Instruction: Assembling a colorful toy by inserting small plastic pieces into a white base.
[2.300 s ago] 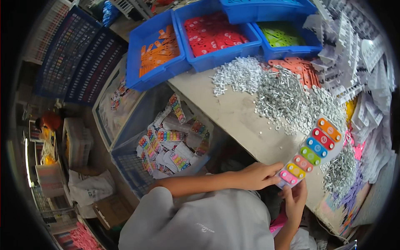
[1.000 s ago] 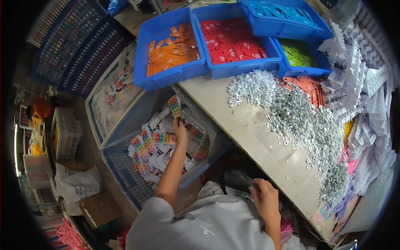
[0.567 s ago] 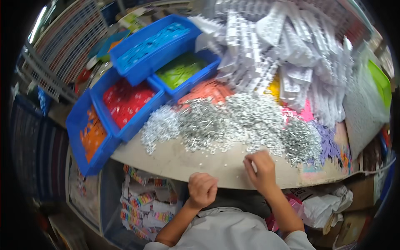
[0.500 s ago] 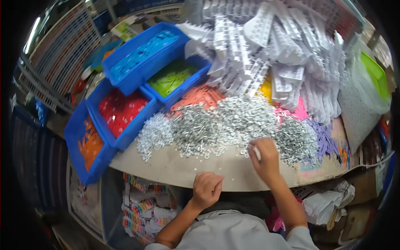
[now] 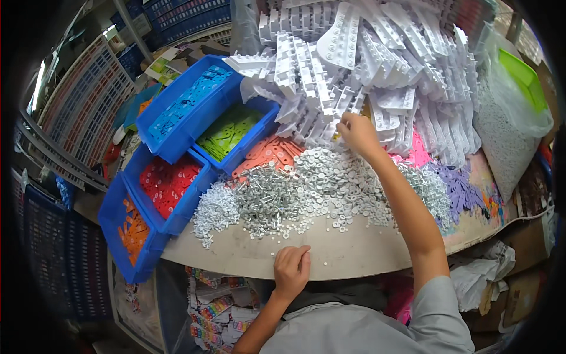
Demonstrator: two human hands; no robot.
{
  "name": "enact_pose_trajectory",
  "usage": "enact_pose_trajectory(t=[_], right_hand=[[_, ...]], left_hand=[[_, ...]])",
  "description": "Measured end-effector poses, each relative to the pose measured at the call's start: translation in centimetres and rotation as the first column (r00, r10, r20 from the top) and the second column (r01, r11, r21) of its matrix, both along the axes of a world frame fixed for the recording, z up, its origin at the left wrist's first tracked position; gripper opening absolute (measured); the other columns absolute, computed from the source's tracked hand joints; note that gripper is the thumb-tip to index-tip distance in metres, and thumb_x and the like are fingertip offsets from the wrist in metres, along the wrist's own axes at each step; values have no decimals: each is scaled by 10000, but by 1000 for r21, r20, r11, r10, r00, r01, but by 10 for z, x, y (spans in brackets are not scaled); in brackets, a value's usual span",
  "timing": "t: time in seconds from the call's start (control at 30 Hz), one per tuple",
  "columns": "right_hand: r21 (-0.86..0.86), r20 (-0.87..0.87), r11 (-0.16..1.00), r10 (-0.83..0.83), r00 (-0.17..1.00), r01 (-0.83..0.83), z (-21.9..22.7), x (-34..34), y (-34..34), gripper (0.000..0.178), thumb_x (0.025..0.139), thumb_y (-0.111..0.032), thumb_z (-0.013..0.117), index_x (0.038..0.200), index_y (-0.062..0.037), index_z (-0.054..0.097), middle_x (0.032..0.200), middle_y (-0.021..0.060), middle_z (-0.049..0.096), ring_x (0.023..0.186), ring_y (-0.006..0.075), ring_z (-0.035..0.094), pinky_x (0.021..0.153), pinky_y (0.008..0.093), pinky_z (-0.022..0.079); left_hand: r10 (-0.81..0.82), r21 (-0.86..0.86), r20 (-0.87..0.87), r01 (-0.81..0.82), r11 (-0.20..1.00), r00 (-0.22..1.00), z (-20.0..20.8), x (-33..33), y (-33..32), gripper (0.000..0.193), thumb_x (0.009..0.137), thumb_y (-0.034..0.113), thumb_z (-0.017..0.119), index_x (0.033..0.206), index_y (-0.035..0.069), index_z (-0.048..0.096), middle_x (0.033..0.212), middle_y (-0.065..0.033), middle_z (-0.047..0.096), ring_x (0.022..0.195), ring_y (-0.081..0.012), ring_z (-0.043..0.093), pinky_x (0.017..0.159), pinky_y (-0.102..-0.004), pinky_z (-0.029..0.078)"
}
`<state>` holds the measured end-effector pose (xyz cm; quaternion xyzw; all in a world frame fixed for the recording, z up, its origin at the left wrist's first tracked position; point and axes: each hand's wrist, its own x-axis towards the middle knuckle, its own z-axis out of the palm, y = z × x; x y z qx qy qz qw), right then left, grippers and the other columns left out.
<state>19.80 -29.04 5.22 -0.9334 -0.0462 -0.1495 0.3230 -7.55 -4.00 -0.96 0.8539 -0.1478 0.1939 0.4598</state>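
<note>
My right hand (image 5: 358, 134) reaches far forward over the bench, fingers bent together, at the foot of a big heap of white plastic racks (image 5: 339, 41). A bit of yellow shows at its fingertips; whether it is held or lies behind them I cannot tell. Beneath my forearm spread small white rings (image 5: 330, 177). My left hand (image 5: 291, 272) rests at the bench's front edge, fingers curled in with the thumb against them; what they hold, if anything, is hidden. Ahead of it lie silvery pins (image 5: 265, 197) and small pale pieces (image 5: 215, 206).
Blue bins at the left hold light-blue (image 5: 188, 103), green (image 5: 227, 137), red (image 5: 169, 184) and orange pieces (image 5: 133, 233). Salmon (image 5: 271, 154), pink (image 5: 414, 147) and purple pieces (image 5: 457, 186) lie along the heaps. A clear sack (image 5: 501, 135) stands at the right.
My right hand has moved forward from the near edge of the ring heap to the white racks. The left hand stays at the bench edge. The view has shifted slightly.
</note>
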Motion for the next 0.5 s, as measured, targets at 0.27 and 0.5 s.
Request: enact_pose_trajectory(t=[0.27, 0.5], right_hand=[[727, -21, 686, 56, 998, -23, 14, -31, -21, 125, 904, -168, 730, 913, -50, 690, 804, -33, 656, 720, 51, 587, 643, 230, 476], [894, -59, 448, 43, 997, 33, 11, -63, -24, 103, 941, -107, 690, 1014, -53, 641, 931, -34, 626, 760, 29, 546, 668, 196, 432]], left_hand=[[-11, 62, 24, 9, 998, 1000, -1, 0, -1, 124, 864, -7, 675, 984, 18, 698, 784, -109, 622, 767, -303, 603, 726, -414, 472], [-1, 79, 48, -3, 997, 999, -1, -1, -3, 122, 867, -8, 667, 982, 19, 697, 782, -111, 613, 758, -305, 597, 719, -419, 468]])
